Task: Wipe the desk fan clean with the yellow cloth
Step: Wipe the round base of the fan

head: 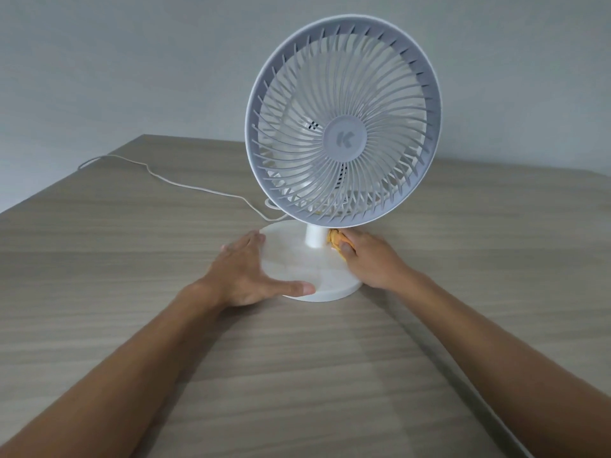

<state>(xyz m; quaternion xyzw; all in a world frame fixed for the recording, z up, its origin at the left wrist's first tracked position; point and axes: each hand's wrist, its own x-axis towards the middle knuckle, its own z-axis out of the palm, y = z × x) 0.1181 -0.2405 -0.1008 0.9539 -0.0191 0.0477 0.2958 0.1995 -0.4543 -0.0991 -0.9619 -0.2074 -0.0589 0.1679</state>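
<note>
Currently the desk fan (pixel 342 127) stands upright on the desk (pixel 132 259), just past centre, its round base (pixel 317 279) nearest the camera. The yellow cloth (pixel 334 240) is bunched in the right hand (pixel 367 259), fingers clenched around it, pressed on the base at 3 o'clock of the short stem (pixel 314 238). The left hand (pixel 246 271) is laid flat, fingers released, bracing the base rim at 9 o'clock. Judged mid-task: base being wiped; grille and ring apparently left, no way to confirm. Smooth white plastic base, disc-shaped; swirled thin-ribbed grille with grey ring and round hub; crumpled soft cloth; matte wood-grain desk; thin white cord (pixel 172 183) trailing to 10 o'clock.
</note>
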